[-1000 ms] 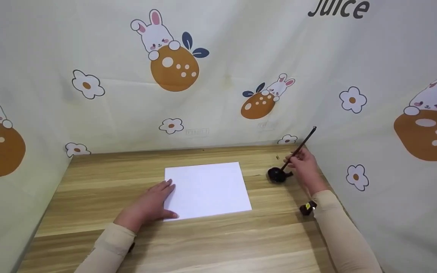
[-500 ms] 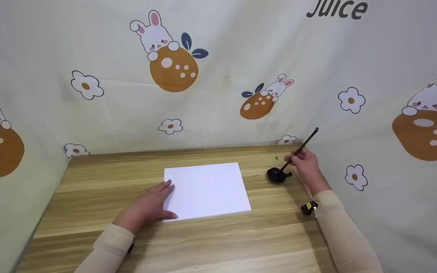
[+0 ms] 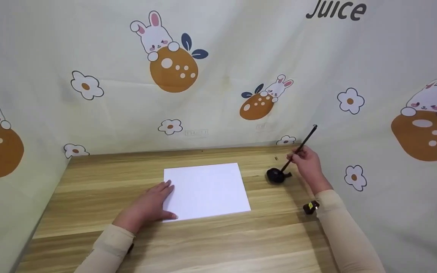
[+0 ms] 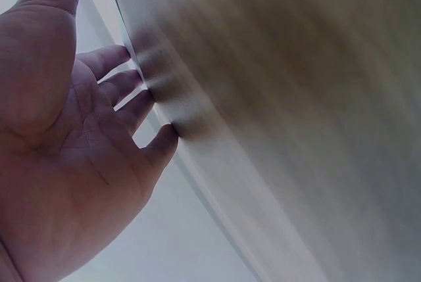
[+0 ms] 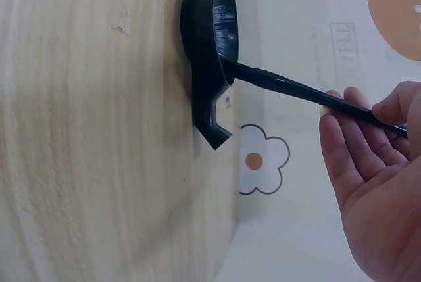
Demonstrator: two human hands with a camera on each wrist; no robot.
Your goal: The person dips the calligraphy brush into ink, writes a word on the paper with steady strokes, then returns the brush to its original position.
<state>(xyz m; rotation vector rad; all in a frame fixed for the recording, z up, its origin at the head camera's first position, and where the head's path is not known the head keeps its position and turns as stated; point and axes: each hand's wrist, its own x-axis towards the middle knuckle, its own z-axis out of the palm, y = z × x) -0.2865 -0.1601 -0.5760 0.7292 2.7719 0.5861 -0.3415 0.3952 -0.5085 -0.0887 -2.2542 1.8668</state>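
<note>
A white sheet of paper point(image 3: 207, 191) lies on the wooden table in the head view. My left hand point(image 3: 148, 204) rests on its left edge, fingers and thumb spread; the left wrist view shows this hand point(image 4: 85, 124) with outstretched fingers meeting the surface. To the right of the paper sits a small black dish point(image 3: 275, 175) with a short bent handle. My right hand point(image 3: 309, 167) pinches the slim dark shaft of a writing brush point(image 3: 305, 142), slanted, its lower end inside the dish. In the right wrist view the dish point(image 5: 204, 52) hides the brush's tip.
A small brownish bit point(image 3: 276, 158) lies on the table point(image 3: 188, 246) behind the dish. Curtains point(image 3: 211, 102) printed with rabbits and flowers hang along the back and both sides. The right-hand curtain runs close beside my right forearm.
My right hand has shifted slightly to the right, and the top of the brush has swayed a little and risen. The left hand, paper and dish stay in place.
</note>
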